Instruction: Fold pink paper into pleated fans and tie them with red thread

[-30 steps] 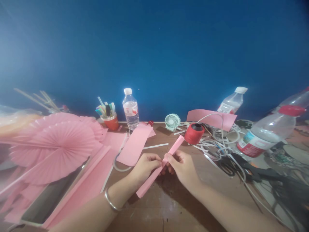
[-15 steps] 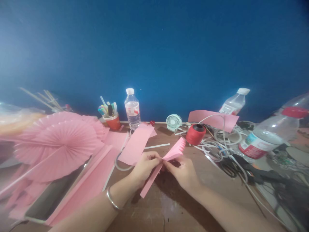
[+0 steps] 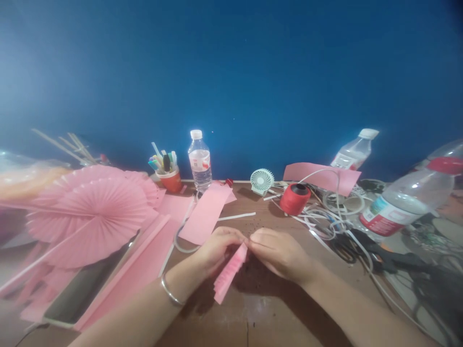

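A pleated strip of pink paper (image 3: 230,273) slants down toward me, over the brown table (image 3: 275,308). My left hand (image 3: 223,248), below a silver bangle on the wrist, is closed on the strip's upper end. My right hand (image 3: 277,250) is curled at the same end, its fingertips meeting the left ones there; its fingers partly hide the end of the paper. Left of my hands, a flat pink paper piece (image 3: 206,217) lies on the table. Farther left stand round pleated pink paper fans (image 3: 97,212).
Behind my hands are a pen cup (image 3: 169,178), a water bottle (image 3: 199,166), a small fan (image 3: 262,181) and a red thread spool (image 3: 294,198). Tangled white cables (image 3: 325,221) and a large bottle (image 3: 401,207) lie at the right. A phone (image 3: 81,294) lies at the left.
The pleated strip has been turned: its folded edges, which pointed away to the upper right, now face toward me. My right hand has rolled over, its back now facing up.
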Demonstrator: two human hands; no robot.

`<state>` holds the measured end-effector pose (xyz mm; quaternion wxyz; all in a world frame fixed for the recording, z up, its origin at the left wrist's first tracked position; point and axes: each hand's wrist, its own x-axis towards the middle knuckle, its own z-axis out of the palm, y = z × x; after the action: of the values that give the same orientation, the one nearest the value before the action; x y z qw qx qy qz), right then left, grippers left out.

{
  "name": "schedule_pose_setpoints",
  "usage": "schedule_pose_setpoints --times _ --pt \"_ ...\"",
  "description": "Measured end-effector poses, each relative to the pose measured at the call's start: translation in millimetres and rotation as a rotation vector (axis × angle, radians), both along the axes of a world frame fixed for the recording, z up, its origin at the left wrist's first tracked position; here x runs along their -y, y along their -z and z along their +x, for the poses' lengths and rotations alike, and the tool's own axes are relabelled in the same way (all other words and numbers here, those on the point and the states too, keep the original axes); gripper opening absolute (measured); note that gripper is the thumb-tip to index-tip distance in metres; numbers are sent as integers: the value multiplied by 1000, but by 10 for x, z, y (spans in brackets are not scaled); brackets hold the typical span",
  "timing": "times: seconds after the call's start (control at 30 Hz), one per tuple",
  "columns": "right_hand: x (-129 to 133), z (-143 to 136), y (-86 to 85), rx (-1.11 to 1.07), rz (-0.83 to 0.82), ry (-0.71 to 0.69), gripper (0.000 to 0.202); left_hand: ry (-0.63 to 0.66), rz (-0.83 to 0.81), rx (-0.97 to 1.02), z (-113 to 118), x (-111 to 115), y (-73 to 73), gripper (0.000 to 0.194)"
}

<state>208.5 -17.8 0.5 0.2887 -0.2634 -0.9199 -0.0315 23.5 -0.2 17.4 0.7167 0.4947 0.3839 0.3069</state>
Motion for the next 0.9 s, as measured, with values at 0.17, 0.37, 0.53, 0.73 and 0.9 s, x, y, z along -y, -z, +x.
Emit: schedule_pose_setpoints --times 0.17,0.37,0.53,0.73,0.9 --pt "1 -25 42 -36 -109 109 21 29 -22 14 30 -20 78 20" --pt "41 -117 112 -540 -533 268 12 -79 417 -313 41 -27 156 25" --pt "8 -163 103 -677 -723 251 10 -94 576 -466 56 70 87 17" --pt "-12 -122 92 -813 -742 301 13 62 790 -736 55 105 3 17" --pt "-59 -84 -68 -670 -777 453 17 135 814 -757 39 82 -14 30"
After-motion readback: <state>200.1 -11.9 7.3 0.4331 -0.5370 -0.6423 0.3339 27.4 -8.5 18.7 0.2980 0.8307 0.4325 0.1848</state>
